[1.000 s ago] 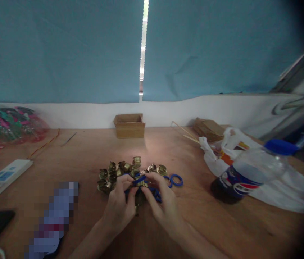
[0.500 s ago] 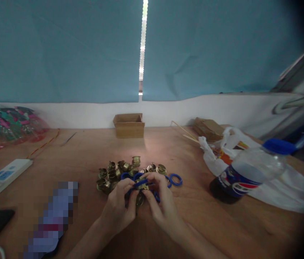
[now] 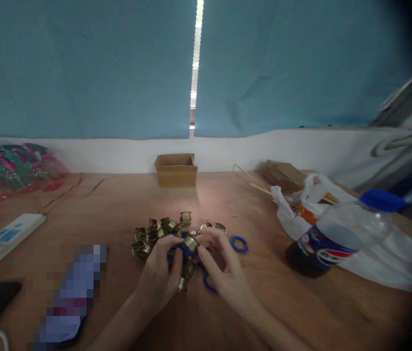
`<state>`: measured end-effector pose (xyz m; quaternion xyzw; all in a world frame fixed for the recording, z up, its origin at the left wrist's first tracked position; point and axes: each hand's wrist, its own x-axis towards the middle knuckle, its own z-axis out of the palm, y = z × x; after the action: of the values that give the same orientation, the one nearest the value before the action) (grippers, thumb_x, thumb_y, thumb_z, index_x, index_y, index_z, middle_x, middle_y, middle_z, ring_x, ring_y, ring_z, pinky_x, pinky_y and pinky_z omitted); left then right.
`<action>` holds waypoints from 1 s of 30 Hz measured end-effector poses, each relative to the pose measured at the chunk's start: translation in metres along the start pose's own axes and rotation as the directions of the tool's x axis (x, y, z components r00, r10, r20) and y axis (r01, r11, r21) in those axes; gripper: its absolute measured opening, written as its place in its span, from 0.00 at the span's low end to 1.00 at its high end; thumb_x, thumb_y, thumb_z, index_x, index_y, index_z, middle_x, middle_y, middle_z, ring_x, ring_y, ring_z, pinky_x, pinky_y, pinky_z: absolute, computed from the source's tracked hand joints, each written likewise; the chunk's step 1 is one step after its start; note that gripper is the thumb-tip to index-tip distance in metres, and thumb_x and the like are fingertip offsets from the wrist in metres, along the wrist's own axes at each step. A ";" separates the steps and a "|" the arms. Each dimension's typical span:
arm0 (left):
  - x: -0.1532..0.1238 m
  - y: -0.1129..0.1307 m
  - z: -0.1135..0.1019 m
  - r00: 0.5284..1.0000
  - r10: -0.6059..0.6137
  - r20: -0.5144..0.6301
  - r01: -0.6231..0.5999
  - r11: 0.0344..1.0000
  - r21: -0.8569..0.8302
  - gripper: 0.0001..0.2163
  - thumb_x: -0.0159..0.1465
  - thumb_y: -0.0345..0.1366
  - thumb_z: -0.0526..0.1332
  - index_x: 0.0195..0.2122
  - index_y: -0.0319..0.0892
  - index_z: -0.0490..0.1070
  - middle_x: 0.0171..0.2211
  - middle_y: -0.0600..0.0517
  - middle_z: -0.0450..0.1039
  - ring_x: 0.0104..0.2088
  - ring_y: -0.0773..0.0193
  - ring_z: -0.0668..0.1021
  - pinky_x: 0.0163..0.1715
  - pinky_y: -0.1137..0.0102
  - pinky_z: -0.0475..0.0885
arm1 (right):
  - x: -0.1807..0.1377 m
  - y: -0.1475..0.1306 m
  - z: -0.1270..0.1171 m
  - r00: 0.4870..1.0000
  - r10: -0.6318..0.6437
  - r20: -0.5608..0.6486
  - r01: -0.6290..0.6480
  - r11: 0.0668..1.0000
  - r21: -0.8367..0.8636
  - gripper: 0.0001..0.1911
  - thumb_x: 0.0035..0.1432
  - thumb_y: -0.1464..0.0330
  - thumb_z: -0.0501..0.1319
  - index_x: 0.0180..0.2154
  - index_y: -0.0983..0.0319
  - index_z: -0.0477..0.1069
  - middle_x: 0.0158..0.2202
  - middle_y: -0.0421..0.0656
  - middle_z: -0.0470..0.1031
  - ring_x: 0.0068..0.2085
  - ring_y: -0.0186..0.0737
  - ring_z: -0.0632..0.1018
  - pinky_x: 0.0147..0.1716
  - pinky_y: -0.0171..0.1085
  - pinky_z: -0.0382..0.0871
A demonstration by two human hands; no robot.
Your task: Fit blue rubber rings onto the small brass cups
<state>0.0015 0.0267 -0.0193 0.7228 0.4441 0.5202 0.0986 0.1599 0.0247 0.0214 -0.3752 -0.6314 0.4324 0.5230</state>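
Fingers (image 3: 170, 241) of the left hand (image 3: 156, 270) pinched a blue ring (image 3: 186, 250); those of the right hand (image 3: 231, 273) held a brass fitting (image 3: 191, 242) against it, between both hands. Right of the fingers, a bottle (image 3: 332, 246) contained dark liquid. Beyond it, a white bag (image 3: 388, 263) held orange packaging (image 3: 305, 213). Farther ahead, an open carton (image 3: 177, 176) stood on the wooden table (image 3: 267, 278) before a white wall (image 3: 118, 157).

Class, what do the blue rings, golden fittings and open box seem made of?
Blue rings: plastic or rubber, perhaps; smooth, evenly coloured.
Golden fittings: probably metal, perhaps brass, with shiny yellowish highlights.
Open box: likely cardboard, matt brown with thin walls.
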 end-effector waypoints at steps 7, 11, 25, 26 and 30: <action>0.002 0.004 0.000 0.996 -0.081 0.023 0.081 0.997 -0.013 0.09 0.65 0.27 0.53 0.45 0.43 0.61 0.38 0.49 0.74 0.37 0.64 0.80 0.36 0.70 0.77 | 0.004 0.001 0.000 1.000 0.014 0.003 -0.014 1.000 -0.021 0.08 0.62 0.64 0.57 0.32 0.60 0.70 0.31 0.40 0.72 0.34 0.36 0.75 0.33 0.35 0.74; 0.003 0.002 -0.001 0.997 -0.069 0.019 0.068 0.997 0.044 0.10 0.64 0.26 0.54 0.45 0.43 0.61 0.38 0.48 0.74 0.39 0.61 0.80 0.38 0.68 0.76 | 0.003 0.007 0.001 1.000 -0.019 -0.002 0.019 1.000 -0.016 0.04 0.59 0.65 0.61 0.34 0.59 0.70 0.36 0.42 0.73 0.38 0.38 0.76 0.37 0.37 0.74; 0.015 0.003 -0.008 1.000 0.018 -0.022 -0.013 0.973 0.230 0.02 0.61 0.31 0.62 0.34 0.43 0.69 0.31 0.52 0.75 0.34 0.59 0.77 0.38 0.64 0.71 | 0.013 0.004 -0.010 0.967 0.117 -0.228 -0.108 0.993 0.052 0.15 0.58 0.57 0.61 0.26 0.61 0.68 0.29 0.41 0.72 0.32 0.38 0.73 0.31 0.34 0.70; 0.016 0.004 -0.008 1.000 0.010 -0.016 -0.006 0.973 0.232 0.02 0.61 0.32 0.62 0.33 0.43 0.69 0.30 0.52 0.75 0.34 0.59 0.77 0.37 0.64 0.70 | 0.013 0.005 -0.010 0.963 0.119 -0.243 -0.109 0.993 0.052 0.15 0.58 0.57 0.61 0.26 0.61 0.68 0.30 0.42 0.72 0.32 0.39 0.74 0.31 0.35 0.70; 0.018 0.004 -0.008 1.000 -0.001 0.015 -0.003 0.973 0.233 0.02 0.61 0.32 0.62 0.31 0.43 0.69 0.29 0.52 0.75 0.34 0.59 0.76 0.38 0.64 0.69 | 0.013 0.004 -0.010 0.958 0.096 -0.269 -0.087 0.995 0.045 0.15 0.57 0.57 0.61 0.25 0.61 0.68 0.32 0.42 0.72 0.34 0.39 0.74 0.32 0.34 0.70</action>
<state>-0.0023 0.0348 -0.0015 0.7336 0.5007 0.4592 0.0163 0.1672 0.0395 0.0233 -0.4511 -0.5289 0.4107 0.5900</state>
